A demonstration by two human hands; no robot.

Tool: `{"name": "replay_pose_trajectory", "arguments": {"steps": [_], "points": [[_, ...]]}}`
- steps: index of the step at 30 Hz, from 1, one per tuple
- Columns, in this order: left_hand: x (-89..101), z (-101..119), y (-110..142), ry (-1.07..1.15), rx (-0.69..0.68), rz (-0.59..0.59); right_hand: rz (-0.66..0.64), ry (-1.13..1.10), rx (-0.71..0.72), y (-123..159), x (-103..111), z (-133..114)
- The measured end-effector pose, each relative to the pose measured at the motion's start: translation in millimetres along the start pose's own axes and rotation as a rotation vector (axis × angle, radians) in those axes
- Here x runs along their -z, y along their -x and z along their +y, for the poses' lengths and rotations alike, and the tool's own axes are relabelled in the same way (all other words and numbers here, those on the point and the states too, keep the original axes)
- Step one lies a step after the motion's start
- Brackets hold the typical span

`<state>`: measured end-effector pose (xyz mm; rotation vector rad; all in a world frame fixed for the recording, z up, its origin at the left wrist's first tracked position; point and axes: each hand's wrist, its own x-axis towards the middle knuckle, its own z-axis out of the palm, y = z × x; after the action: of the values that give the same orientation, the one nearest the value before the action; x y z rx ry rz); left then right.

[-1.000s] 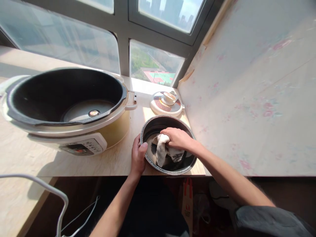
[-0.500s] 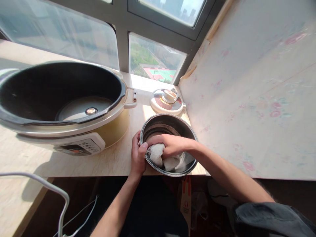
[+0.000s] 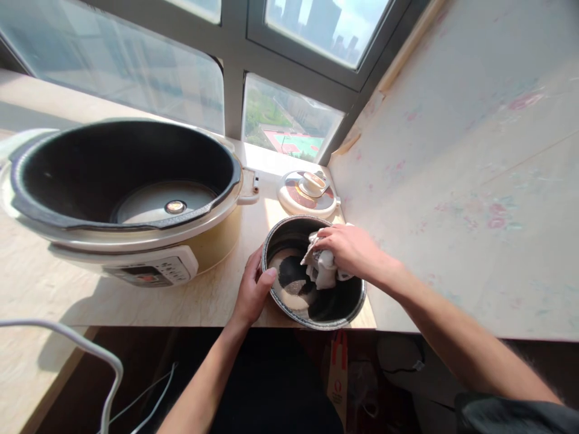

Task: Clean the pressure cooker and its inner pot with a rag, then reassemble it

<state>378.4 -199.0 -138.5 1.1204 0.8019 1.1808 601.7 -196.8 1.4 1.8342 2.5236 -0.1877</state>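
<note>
A round dark inner pot (image 3: 289, 304) stands on the sill near its front edge. My left hand (image 3: 253, 289) grips the pot's left rim, thumb over the top and fingers round the outside. Bunched in my right hand (image 3: 350, 247) is a whitish cloth (image 3: 323, 268), held over the right part of the pot's opening; its lower end hangs into the pot. Sunlight falls on the left of the pot's bottom. Whether the cloth touches the inner wall I cannot tell.
A large cooker (image 3: 217, 241) without its lid stands to the left. Behind the pot lies a round lid (image 3: 307, 191) with a knob. A papered wall (image 3: 452, 211) rises on the right. A white cable (image 3: 81, 340) curves at lower left, and a paper bag (image 3: 338, 374) is below the edge.
My right hand has lifted the cloth from the pot's bottom and moved it up and right. My left hand still grips the rim. The view has tipped slightly upward.
</note>
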Motion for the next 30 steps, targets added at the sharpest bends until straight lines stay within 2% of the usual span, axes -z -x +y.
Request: {"name": "replay_pose_trajectory", "arguments": {"steps": [2,5,8,10,14,17,20,23,26,30], "points": [[1.0,-1.2,0.3,-0.032,-0.009,-0.007,0.038,0.121,-0.033,-11.4,-2.3,-2.0],[1.1,-6.4,2.0,-0.082,-0.040,0.032,0.218,0.131,-0.065,-21.0,-13.7,0.0],[-0.9,-11.9,4.1,-0.131,-0.088,0.065,0.384,-0.016,-0.064,-26.8,-27.4,4.0],[-3.1,-14.4,5.4,-0.147,-0.111,0.073,0.442,-0.176,-0.034,-32.6,-34.2,2.4],[-6.3,-16.1,6.6,-0.147,-0.119,0.087,0.398,-0.459,0.094,-46.7,-40.5,-18.2],[-6.6,-15.9,6.4,-0.153,-0.117,0.084,0.346,-0.559,0.132,-49.2,-42.2,-38.5],[-6.7,-17.3,6.5,-0.163,-0.118,0.097,0.270,-0.631,0.133,-38.1,-42.1,-49.4],[-7.4,-20.4,7.2,-0.169,-0.105,0.125,0.231,-0.719,0.172,-15.3,-38.5,-49.8],[-7.5,-20.5,7.2,-0.156,-0.092,0.130,0.294,-0.804,0.152,13.9,-31.6,-46.7],[-5.8,-11.6,5.8,-0.114,-0.046,0.103,0.485,-0.943,-0.069,51.3,-25.0,-46.6]]}}
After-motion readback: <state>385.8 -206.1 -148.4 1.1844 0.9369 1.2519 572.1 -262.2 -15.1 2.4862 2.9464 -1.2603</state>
